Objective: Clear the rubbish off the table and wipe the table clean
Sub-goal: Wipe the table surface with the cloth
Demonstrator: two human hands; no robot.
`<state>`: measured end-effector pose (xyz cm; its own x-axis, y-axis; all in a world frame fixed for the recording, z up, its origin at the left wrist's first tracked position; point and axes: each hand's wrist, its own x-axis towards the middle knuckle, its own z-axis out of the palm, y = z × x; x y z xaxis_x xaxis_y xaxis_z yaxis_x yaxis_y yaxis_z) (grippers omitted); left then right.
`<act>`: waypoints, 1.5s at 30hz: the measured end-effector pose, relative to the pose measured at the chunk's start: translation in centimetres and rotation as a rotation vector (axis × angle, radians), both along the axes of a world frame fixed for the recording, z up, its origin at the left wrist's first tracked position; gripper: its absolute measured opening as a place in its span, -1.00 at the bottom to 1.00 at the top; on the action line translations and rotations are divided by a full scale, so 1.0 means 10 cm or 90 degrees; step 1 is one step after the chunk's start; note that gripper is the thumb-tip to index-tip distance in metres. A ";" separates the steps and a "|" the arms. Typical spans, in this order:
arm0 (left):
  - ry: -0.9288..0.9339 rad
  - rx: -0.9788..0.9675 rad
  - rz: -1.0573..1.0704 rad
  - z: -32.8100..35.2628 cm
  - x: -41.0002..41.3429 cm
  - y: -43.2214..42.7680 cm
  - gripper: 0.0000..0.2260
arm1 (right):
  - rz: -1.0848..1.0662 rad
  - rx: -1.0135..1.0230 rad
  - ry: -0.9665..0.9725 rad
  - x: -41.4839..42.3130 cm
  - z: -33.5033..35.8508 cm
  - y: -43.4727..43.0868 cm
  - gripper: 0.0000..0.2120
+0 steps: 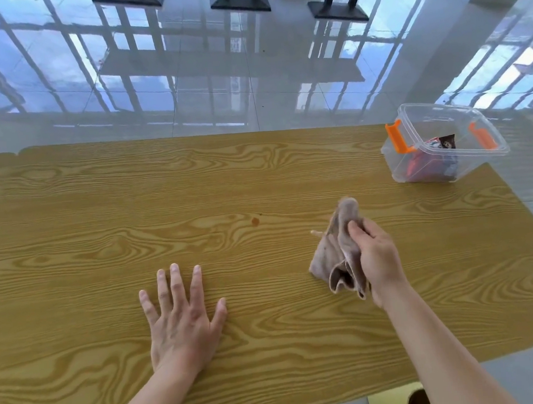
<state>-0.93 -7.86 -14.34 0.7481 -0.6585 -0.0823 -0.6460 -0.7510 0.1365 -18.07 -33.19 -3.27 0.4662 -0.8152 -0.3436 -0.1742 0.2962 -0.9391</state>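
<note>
Head view takes in the long wood-grain table, which fills most of the frame and carries no loose rubbish that I can see, so the clearing half of the job looks done. At the far right corner stands a clear plastic bin with orange clips, lid off, and inside it sit crumpled wrappers, red and dark, which reads as the collected waste. Nearer, the left hand lies flat on the tabletop, palm down, fingers spread and holding nothing, probably as a brace. The right hand has its fingers closed around a bunched brownish cloth, which hangs from the grip with its lower folds close to or touching the wood; I cannot tell which. Smallest of all is a brown spot on the surface, left of the cloth and well apart from both hands. That stain suggests the wiping is unfinished: the cloth has yet to reach it, and much of the top likely remains to be covered.
</note>
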 end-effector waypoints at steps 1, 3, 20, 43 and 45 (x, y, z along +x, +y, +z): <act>0.004 0.000 0.003 0.00 0.00 0.00 -0.28 | 0.075 -0.063 0.044 0.03 0.03 0.06 -0.77; 0.022 0.000 0.009 0.05 0.01 0.00 -0.30 | 0.289 -0.284 0.248 0.08 -0.09 0.26 -0.76; 0.004 0.041 0.029 0.10 1.23 0.56 -0.45 | 0.557 -0.652 0.597 0.96 -0.69 0.73 -0.37; -0.015 0.033 0.023 0.07 1.22 0.56 -0.46 | 0.412 -0.550 0.698 1.49 -0.74 0.04 -0.42; -0.013 0.027 0.025 0.08 1.22 0.56 -0.46 | 0.461 -0.563 0.676 1.77 -0.72 0.34 -0.39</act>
<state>11.26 -2.27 -13.56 0.7753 -0.6245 -0.0945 -0.6180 -0.7809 0.0908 -0.41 -29.81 -10.42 0.6983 -0.6460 -0.3081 -0.7025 -0.7011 -0.1221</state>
